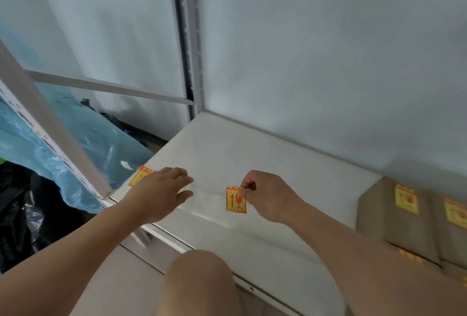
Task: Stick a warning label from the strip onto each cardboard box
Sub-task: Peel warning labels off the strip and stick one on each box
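On the white shelf (290,159) lies a pale backing strip (209,202). My left hand (161,189) presses flat on its left part, fingers spread, partly covering another orange-yellow label (139,176) at the shelf's left end. My right hand (267,195) pinches the top right corner of an orange-yellow warning label (236,199) that hangs at the strip. At the right stand cardboard boxes (379,217), the two nearest each with a yellow label (406,198) on top.
A grey shelf upright (45,126) rises at the left, another post (188,37) stands at the back against the white wall. Blue plastic sheeting (83,148) and black bags (22,214) lie left of the shelf. My knee (199,280) is in front.
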Action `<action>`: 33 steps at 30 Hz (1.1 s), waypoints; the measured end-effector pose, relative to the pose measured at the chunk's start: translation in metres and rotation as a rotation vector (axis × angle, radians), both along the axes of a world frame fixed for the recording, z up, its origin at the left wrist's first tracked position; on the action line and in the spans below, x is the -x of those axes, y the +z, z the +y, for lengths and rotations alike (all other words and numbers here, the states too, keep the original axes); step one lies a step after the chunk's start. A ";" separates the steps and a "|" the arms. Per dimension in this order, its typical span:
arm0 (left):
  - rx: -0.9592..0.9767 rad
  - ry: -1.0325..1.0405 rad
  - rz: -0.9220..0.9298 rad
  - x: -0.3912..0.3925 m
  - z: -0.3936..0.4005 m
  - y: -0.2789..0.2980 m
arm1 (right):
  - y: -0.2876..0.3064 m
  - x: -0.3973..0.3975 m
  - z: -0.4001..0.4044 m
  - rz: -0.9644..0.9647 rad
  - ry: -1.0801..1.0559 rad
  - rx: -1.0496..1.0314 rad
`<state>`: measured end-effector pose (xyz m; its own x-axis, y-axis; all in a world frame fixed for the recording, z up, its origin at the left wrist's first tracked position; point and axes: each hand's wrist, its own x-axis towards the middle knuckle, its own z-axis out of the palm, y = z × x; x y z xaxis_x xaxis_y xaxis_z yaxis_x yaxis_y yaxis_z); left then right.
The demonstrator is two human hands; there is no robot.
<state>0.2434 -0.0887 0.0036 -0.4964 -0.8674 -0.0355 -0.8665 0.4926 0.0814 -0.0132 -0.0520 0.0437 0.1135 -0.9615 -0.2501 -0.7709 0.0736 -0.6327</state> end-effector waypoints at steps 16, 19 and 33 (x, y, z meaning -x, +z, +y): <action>0.109 -0.480 0.123 0.278 0.130 0.088 | 0.082 0.226 0.176 0.179 -0.218 0.097; 0.094 -0.550 0.122 0.321 0.153 0.096 | 0.084 0.264 0.209 0.222 -0.238 0.129; -0.005 -0.759 0.053 0.453 0.245 0.101 | 0.071 0.399 0.331 0.167 -0.496 0.050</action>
<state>-0.2093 0.1559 0.1051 -0.9580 -0.2867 0.0016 -0.2846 0.9515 0.1173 -0.4120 0.2792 0.1149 -0.3960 -0.9008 -0.1783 -0.7415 0.4282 -0.5165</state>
